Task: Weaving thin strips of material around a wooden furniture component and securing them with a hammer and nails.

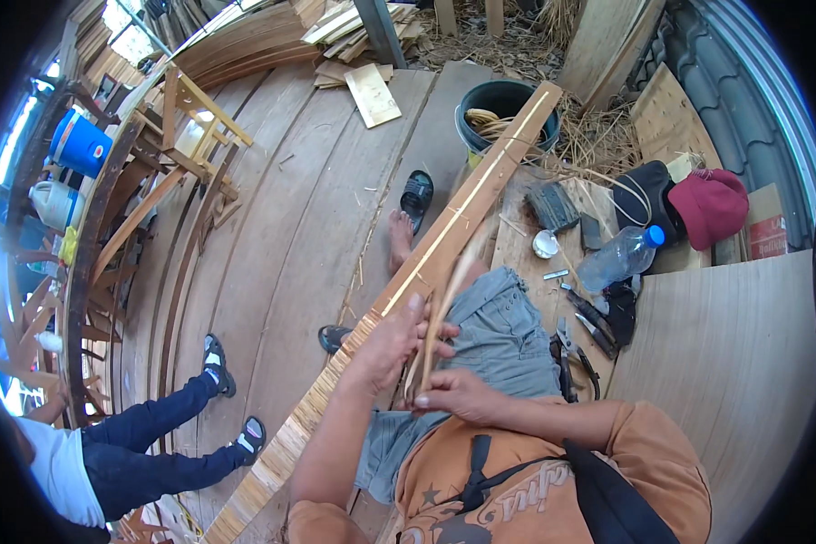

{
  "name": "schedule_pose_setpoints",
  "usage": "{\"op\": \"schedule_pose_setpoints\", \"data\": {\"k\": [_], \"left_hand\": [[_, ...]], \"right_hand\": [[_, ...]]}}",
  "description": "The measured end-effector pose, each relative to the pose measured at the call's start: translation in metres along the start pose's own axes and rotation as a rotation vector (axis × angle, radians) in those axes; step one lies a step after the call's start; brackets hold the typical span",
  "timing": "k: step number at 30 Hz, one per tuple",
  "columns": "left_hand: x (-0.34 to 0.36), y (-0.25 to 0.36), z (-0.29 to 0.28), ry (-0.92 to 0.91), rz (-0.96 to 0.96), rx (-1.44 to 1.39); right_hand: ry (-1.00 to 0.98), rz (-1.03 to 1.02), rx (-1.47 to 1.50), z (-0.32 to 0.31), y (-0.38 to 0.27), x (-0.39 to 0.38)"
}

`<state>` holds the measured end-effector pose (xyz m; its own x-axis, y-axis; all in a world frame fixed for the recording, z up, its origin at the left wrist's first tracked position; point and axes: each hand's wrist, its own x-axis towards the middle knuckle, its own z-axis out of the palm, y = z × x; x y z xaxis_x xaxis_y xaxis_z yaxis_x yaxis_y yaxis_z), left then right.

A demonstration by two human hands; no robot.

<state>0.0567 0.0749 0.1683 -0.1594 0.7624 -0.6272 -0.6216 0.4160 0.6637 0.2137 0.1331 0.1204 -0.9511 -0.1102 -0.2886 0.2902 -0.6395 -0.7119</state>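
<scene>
A long wooden beam (444,234) lies diagonally across my lap, with a pale strip let into its upper face and rows of short pale pieces along its near part. My left hand (392,343) rests against the beam, its fingers closed round a thin, pale brown cane-like strip (439,317). Lower down, the fingertips of my right hand (462,397) pinch the near part of that strip. The far part of the strip is blurred by motion.
At right lie pliers (564,334), a clear bottle (621,258), a white cup (545,243) and a red cap (709,208). A dark bucket (470,136) holds coiled strips beyond the beam. Another person's leg (154,420) reaches in at left, near a wooden frame (210,118).
</scene>
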Motion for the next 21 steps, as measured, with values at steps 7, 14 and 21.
{"op": "schedule_pose_setpoints", "data": {"k": [7,14,21], "left_hand": [[-0.031,0.002,-0.058,0.190,0.395,1.035],[-0.128,-0.009,-0.297,1.090,-0.090,1.635],[-0.156,-0.064,-0.371,1.558,-0.249,1.410]], "right_hand": [[0.079,-0.030,0.237,-0.023,-0.036,0.045],[0.644,-0.763,0.737,-0.194,-0.148,0.087],[0.766,-0.786,0.472,-0.235,-0.165,0.076]]}}
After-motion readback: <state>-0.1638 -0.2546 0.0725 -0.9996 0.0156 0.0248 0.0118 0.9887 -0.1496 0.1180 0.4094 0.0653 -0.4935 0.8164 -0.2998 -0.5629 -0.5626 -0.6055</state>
